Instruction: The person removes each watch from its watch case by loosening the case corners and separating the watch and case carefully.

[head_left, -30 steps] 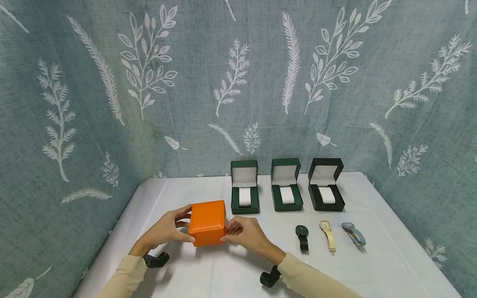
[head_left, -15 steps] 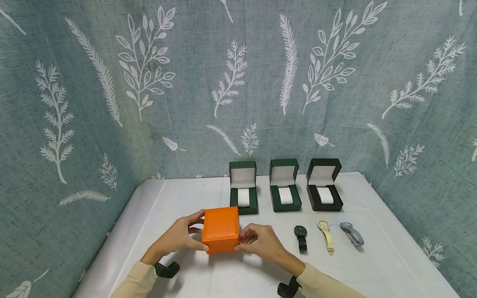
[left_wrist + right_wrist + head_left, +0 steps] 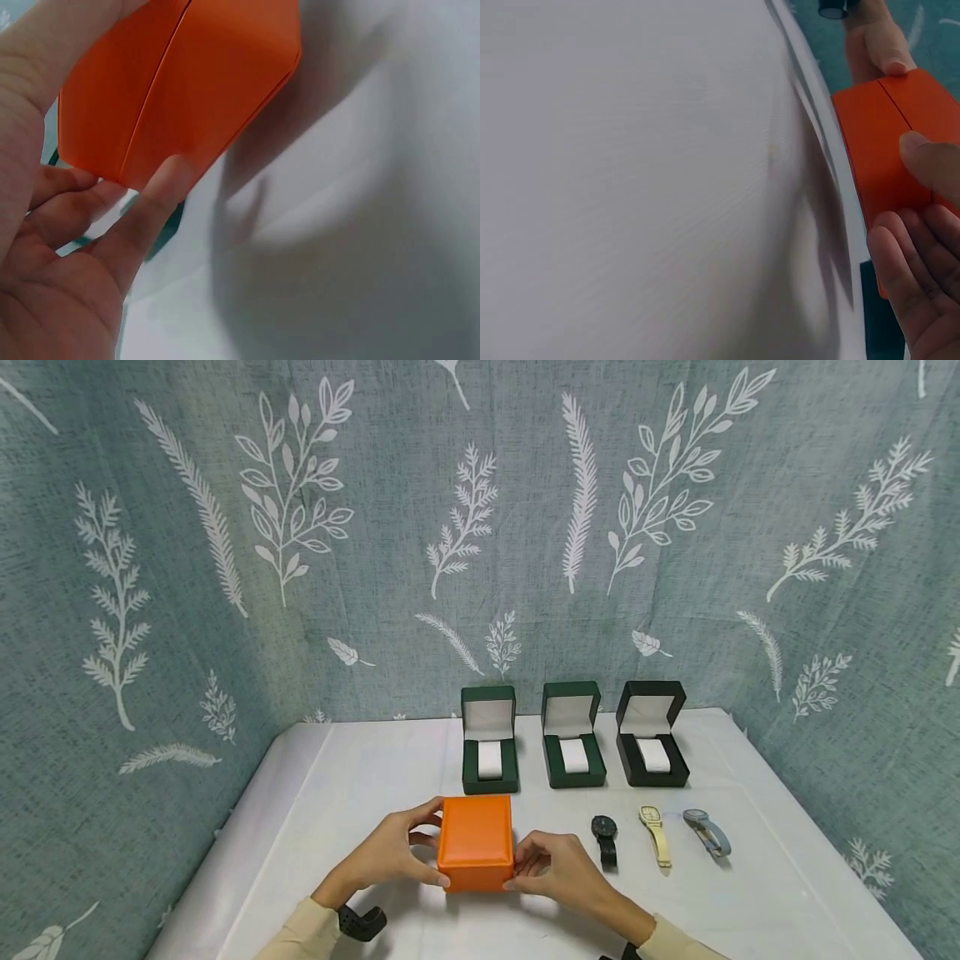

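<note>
An orange watch box (image 3: 475,839), its lid closed, is held between both hands at the middle of the table. At its left side my left hand (image 3: 393,852) grips it, thumb at the front corner and fingers along the side and back. My right hand (image 3: 561,872) pinches the lower right front corner with thumb and curled fingers. A dark lid seam runs across the orange side of the box (image 3: 195,75) in the left wrist view. The right wrist view shows my right thumb (image 3: 934,161) pressed over that seam, with the fingers below.
Two green watch boxes (image 3: 491,786) (image 3: 577,780) and a black one (image 3: 658,778) stand open at the back, each with a white cushion. A black watch (image 3: 604,828), a gold watch (image 3: 656,835) and a grey-blue watch (image 3: 707,832) lie on the white tabletop (image 3: 360,768).
Both hands have carried the orange watch box to the right and nearer the person. It now faces the front more squarely. The other boxes and the watches stay put.
</note>
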Demonstrator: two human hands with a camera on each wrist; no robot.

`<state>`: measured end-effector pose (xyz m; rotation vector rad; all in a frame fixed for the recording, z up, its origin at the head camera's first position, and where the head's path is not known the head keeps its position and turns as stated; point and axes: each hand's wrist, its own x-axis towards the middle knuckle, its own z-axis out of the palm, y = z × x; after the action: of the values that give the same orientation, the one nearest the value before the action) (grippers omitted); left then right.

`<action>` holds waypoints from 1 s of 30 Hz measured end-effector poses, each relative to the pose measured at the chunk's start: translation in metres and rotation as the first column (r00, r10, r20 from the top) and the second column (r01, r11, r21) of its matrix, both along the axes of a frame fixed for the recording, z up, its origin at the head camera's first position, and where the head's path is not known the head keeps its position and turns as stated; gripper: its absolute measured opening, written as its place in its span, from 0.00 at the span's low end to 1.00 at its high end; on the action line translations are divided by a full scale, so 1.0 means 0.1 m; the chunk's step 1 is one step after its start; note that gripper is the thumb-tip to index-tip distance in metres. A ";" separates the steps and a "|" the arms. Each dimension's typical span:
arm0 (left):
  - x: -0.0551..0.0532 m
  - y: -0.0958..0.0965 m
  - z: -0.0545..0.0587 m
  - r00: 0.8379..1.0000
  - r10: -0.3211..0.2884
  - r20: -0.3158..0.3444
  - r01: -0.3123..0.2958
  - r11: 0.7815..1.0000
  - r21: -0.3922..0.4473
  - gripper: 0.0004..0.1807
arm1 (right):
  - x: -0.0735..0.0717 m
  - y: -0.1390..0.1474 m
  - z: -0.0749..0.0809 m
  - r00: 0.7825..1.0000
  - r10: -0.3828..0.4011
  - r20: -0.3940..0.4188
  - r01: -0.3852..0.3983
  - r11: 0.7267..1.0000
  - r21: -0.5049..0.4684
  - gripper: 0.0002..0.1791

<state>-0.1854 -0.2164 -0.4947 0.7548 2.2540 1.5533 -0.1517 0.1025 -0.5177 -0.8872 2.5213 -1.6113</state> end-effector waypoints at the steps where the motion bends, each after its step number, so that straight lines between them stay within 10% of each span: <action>1: 0.01 0.03 -0.01 1.000 -0.001 -0.002 0.001 1.000 -0.004 0.61 | 0.01 0.03 -0.01 1.000 0.003 -0.008 -0.003 1.000 0.003 0.16; 30: 0.10 0.42 -0.13 0.992 -0.081 -0.092 0.077 0.996 -0.052 0.59 | 0.22 0.41 -0.09 0.993 -0.024 0.112 0.016 0.997 0.071 0.15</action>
<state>-0.1755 -0.1742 -0.5079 0.9101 2.2897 1.4505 -0.1292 0.1440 -0.5264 -0.7440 2.5004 -1.5219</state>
